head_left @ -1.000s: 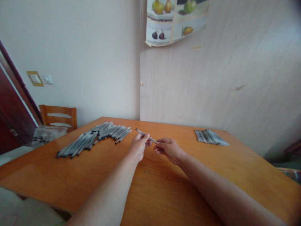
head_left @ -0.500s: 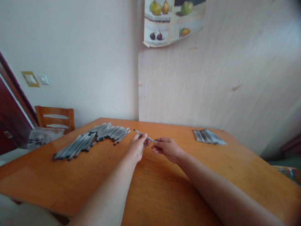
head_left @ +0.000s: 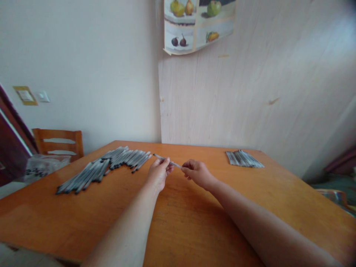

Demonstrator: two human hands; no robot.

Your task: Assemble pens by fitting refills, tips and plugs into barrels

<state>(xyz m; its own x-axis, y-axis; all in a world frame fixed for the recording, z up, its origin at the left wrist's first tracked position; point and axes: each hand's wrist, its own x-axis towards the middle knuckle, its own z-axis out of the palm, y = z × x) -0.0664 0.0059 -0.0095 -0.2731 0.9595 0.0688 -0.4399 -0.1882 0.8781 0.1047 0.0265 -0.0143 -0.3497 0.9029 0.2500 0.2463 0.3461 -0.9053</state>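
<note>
A slim pen [head_left: 174, 164] with a pale, see-through barrel and a dark left end is held slantwise above the middle of the table. My left hand [head_left: 158, 175] is closed around it, thumb on top, near its dark end. At the pen's right end, the fingertips of my right hand [head_left: 198, 173] pinch the tip; what exactly lies between them is too small to make out. Left of my hands lies a large loose pile of similar pens [head_left: 91, 168]. A smaller, neater row of pens [head_left: 244, 158] rests at the far right.
The wooden table [head_left: 178, 222] reaches back to the wall. A wooden chair [head_left: 59, 142] stands beyond its left edge, with a clear plastic bag [head_left: 46, 165] of dark small items by it. A fruit picture [head_left: 198, 27] hangs on the wall.
The view has swung slightly right. My hands are a little farther apart, and more of the pen shows between them.
</note>
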